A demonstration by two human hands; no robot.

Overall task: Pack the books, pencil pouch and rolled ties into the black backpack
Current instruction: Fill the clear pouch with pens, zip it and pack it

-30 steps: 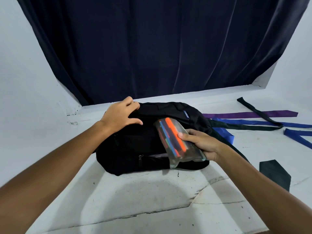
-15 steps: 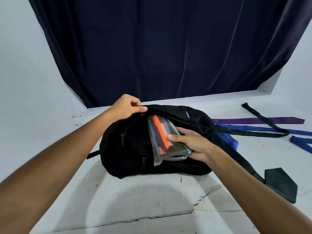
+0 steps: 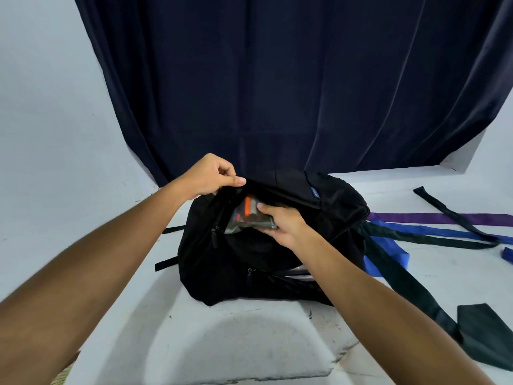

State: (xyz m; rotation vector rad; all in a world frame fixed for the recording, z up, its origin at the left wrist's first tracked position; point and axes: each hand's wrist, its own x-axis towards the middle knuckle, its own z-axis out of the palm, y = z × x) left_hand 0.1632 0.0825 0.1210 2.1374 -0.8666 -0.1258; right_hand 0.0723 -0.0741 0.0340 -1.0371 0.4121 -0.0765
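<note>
The clear, seemingly slick and floppy pencil pouch (image 3: 248, 216) sits half inside the black backpack (image 3: 277, 245) mouth, the right hand (image 3: 283, 222) gripping its stiffer near end while the left hand (image 3: 212, 175) pinches the opening's rim up.

Head-worn view, forward and down

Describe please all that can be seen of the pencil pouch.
The pencil pouch is a clear, soft plastic bag; orange and blue pens or markers show through it. It lies tilted, halfway into the open mouth of the black backpack, its far end hidden inside. The right hand grips its near end, fingers curled over it. The left hand pinches the backpack's edge, not the pouch.
</note>
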